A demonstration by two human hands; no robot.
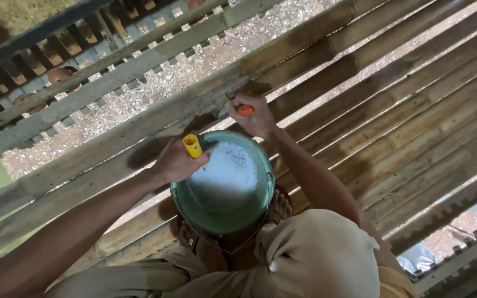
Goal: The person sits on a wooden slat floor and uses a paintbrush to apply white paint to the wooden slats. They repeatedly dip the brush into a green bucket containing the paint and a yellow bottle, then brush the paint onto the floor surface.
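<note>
A person is squatting on a bamboo slat floor (pixel 415 127) with a green bucket (pixel 224 218) of foamy water sitting between their bare feet. Their left hand (pixel 176 161) is curling its fingers around a yellow tube (pixel 192 145) over the bucket's rim. Their right hand (pixel 256 116) is gripping an orange-handled brush (pixel 243 110), fingers wrapped tight, against a wet slat just beyond the bucket.

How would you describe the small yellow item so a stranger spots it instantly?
Start at the round green basin of soapy water on the bamboo slat floor. At its upper-left rim the left hand grips a short yellow cylinder, the only yellow thing.
</note>
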